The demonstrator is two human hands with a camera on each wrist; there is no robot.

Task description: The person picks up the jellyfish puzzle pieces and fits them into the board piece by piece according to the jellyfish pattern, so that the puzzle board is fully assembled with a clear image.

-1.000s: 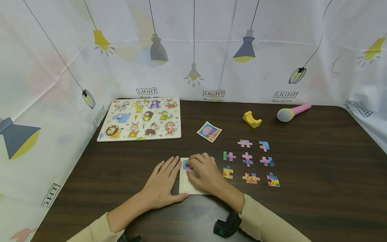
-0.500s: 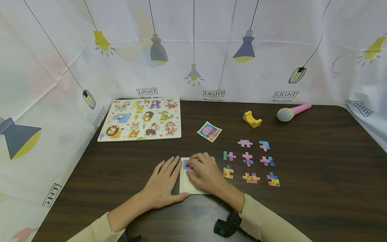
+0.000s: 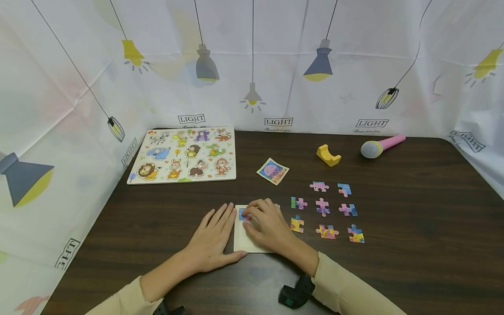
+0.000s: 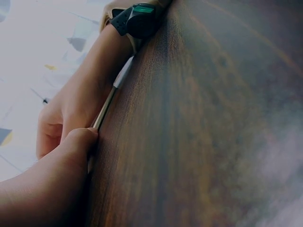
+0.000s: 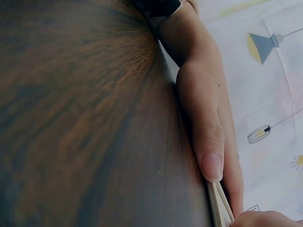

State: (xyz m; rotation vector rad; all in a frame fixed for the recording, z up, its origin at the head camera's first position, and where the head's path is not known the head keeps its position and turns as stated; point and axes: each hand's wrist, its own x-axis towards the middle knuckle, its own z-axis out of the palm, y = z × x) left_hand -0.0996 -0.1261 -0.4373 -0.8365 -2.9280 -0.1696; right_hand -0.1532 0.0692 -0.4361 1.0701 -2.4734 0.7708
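On the pale tray (image 3: 249,244), the right hand (image 3: 268,224) pinches the blue piece (image 3: 241,215); the left hand (image 3: 208,243), fingers straight, should brace firmly.

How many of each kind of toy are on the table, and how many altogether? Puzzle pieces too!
Loose puzzle pieces: 8
Puzzle tray: 1
Piece in the tray, partly covered by fingers: 1
Animal board: 1
Picture card: 1
Yellow block: 1
Pink microphone: 1
Total I can see: 14

9 pcs (image 3: 322,207), 1 ea. tray (image 3: 243,240), card (image 3: 272,171), board (image 3: 211,165), mic (image 3: 381,146).
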